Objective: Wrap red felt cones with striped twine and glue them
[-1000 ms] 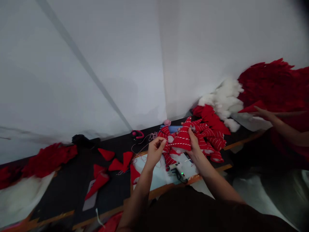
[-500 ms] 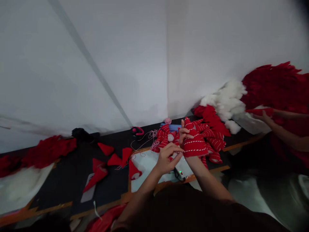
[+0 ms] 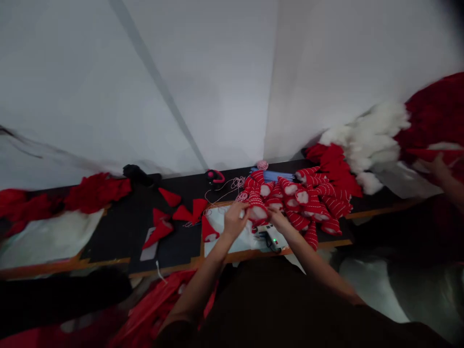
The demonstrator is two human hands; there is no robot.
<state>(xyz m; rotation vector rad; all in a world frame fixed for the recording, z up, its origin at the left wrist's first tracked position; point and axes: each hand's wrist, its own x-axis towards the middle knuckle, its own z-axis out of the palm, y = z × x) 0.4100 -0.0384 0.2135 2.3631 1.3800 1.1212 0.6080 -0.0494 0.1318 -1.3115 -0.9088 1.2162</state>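
A red felt cone (image 3: 257,211) wound with white twisted string is held between my two hands, its stuffed white open end toward me. My left hand (image 3: 235,221) pinches its left edge. At its lower right edge, the bent fingers of my right hand (image 3: 278,219) grip it. Just right of my hands lies a heap of similar string-wound cones (image 3: 302,195) with white stuffing showing. Plain red cones (image 3: 183,212) lie to the left, one of them, a stuffed cone (image 3: 209,231), close to my left forearm.
A white box (image 3: 277,237) with a green light sits below my hands. Red-and-white string (image 3: 235,183) and blue sticks (image 3: 273,175) lie behind. White stuffing (image 3: 377,130) and red fabric (image 3: 335,166) are piled right, near a co-worker's hand (image 3: 440,169). A phone-like slab (image 3: 149,249) lies left.
The string-wound cone has come down from its raised position and turned, so its stuffed end now faces me. My right hand has moved from inside or behind it to its edge. The view shifted.
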